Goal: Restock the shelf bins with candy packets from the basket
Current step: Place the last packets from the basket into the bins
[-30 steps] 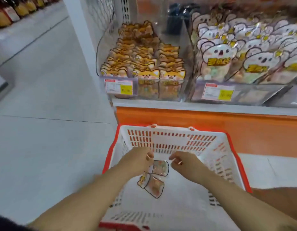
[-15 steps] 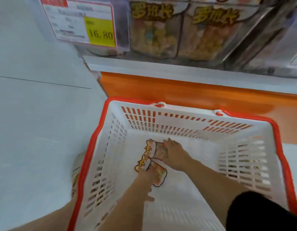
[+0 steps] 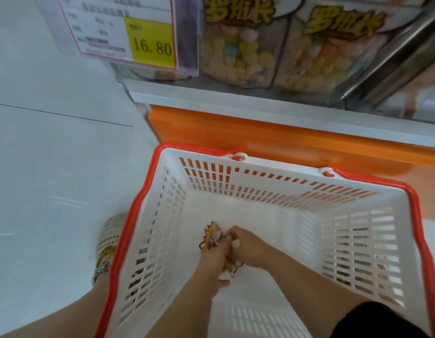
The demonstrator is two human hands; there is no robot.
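hands: left hand (image 3: 215, 256) and right hand (image 3: 249, 247), fingers curled tight on candy packets (image 3: 211, 236)
room: basket (image 3: 143, 198) walls well apart all round

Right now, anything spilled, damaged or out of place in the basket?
Nothing stands out. The candy packets lie bunched on the basket floor under the left hand and right hand; the basket walls look intact. Blur hides packet detail.

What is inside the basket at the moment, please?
Only candy packets show, on the basket floor, held by the left hand and right hand. The hands cover most of them, so their number cannot be told.
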